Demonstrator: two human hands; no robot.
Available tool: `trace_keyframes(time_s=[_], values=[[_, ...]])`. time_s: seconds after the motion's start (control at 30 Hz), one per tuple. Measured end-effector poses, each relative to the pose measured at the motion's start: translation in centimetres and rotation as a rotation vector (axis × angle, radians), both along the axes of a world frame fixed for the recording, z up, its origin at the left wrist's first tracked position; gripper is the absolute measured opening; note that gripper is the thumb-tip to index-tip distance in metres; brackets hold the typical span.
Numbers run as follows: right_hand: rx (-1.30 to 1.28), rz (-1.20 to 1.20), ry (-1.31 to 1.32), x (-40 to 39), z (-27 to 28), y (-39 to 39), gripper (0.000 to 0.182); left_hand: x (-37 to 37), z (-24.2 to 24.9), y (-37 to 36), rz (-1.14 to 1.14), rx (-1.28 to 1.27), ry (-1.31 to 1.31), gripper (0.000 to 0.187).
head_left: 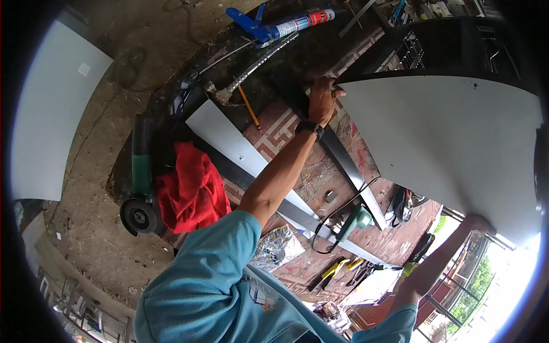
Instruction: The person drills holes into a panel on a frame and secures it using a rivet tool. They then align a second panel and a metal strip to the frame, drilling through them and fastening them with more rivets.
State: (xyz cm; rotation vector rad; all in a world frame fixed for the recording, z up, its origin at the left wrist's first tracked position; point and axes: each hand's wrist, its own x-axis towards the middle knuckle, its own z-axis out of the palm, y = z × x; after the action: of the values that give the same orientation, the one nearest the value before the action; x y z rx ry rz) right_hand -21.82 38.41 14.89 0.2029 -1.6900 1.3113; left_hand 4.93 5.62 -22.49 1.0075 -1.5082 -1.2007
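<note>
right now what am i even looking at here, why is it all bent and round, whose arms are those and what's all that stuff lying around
This is one picture from a camera worn on a person's head, looking down; its wide lens bends everything. The arms are that person's own. The left hand grips the top corner of a large white panel, and the right hand holds its lower edge. On the patterned red floor lie a long white strip, a pencil, a green drill with a black cable, and yellow-handled pliers. Further off are a red cloth, a green angle grinder and a caulking gun.
</note>
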Motion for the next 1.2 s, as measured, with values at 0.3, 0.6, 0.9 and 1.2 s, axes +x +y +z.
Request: trace_keyframes(time_s=[0.3,0.6,0.9,1.2], values=[[0.005,-0.038,0.008,-0.1,-0.3,1.9,0.075,0.3,0.3,-0.2,-0.119,0.047,0.023,0.053],[0.031,-0.073,-0.001,-0.7,-1.8,2.7,0.074,0.0,0.1,-0.6,-0.095,-0.043,0.019,0.074],[0.899,-0.771,0.357,-8.0,-6.3,13.7,0.072,0.9,-2.4,0.3,-0.219,-0.333,-0.3,0.047],[-0.172,-0.034,-0.325,6.1,-0.5,-0.5,0.066,1.8,26.2,4.2,-0.068,-0.7,0.309,0.043]])
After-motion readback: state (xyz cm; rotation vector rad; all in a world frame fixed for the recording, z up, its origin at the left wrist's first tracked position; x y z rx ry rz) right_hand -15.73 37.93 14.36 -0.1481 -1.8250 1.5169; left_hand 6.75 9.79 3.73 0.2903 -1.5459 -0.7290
